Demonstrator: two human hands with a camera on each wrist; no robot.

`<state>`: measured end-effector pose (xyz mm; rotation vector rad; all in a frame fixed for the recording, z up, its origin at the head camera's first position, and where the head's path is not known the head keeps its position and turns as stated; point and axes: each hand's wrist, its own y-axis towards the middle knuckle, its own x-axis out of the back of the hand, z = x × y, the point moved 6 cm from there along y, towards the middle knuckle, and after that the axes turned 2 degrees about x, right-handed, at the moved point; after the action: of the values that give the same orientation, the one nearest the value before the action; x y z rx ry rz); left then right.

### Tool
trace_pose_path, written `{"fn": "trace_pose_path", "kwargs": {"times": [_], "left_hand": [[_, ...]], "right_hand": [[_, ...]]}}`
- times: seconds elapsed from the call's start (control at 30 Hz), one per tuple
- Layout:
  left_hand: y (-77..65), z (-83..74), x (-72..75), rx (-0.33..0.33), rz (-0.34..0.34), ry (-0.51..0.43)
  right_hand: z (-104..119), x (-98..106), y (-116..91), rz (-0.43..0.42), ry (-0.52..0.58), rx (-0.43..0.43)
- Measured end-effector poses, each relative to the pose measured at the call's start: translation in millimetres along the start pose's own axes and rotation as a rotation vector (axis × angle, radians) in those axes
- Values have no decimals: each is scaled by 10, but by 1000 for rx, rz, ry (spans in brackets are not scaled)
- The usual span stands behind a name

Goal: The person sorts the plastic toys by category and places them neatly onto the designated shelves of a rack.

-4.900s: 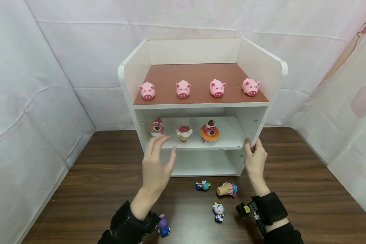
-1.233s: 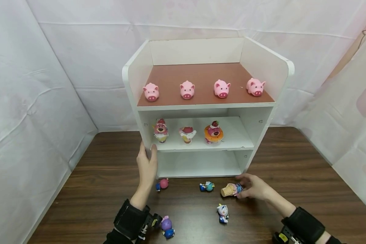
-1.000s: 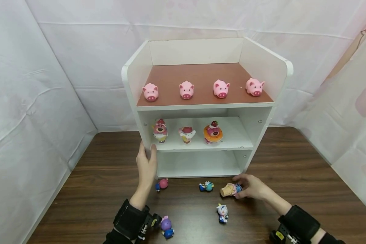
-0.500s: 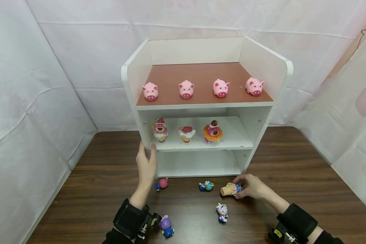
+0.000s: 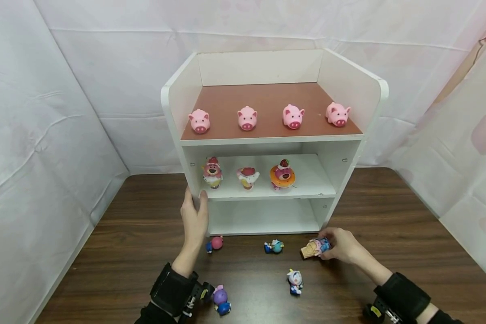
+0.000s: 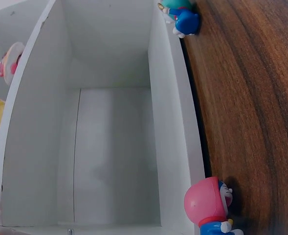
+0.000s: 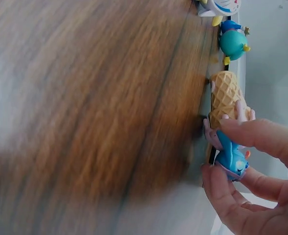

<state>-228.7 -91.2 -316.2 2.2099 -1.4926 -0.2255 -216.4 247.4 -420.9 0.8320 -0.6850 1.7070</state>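
My right hand (image 5: 342, 245) pinches the blue-and-pink head end of an ice-cream-cone figurine (image 5: 309, 250) low over the table, near the shelf's right front corner. In the right wrist view, thumb and fingers close round its blue top, and the waffle cone (image 7: 225, 90) points away from the hand. My left hand (image 5: 195, 222) grips the left side panel of the white shelf unit (image 5: 267, 140), thumb at the front edge and fingers on the outer side. A bear figurine (image 5: 212, 173), a small white-and-red figurine (image 5: 248, 177) and a doughnut-ringed bear figurine (image 5: 282, 175) stand on the middle shelf.
Several pink pig figurines (image 5: 247, 118) line the top shelf. On the wooden table (image 5: 125, 252) lie a pink-headed figurine (image 5: 216, 243), a teal one (image 5: 274, 246), a white one (image 5: 295, 281) and a purple one (image 5: 220, 298). White cloth (image 5: 36, 135) surrounds the table.
My left hand has gone from the bear figurine to the left panel; my right hand left the right panel for the cone figurine. In the last half second the cone figurine has shifted slightly right.
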Motion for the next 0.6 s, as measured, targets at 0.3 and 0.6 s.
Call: {"fn": "trace_pose_path", "kwargs": {"times": [0.3, 0.6], "left_hand": [[3, 3, 1, -3, 3, -3], [-4, 1, -1, -1, 6, 1]], "right_hand": [[136, 127, 10, -96, -97, 120], [373, 106, -3, -176, -209, 224]]}}
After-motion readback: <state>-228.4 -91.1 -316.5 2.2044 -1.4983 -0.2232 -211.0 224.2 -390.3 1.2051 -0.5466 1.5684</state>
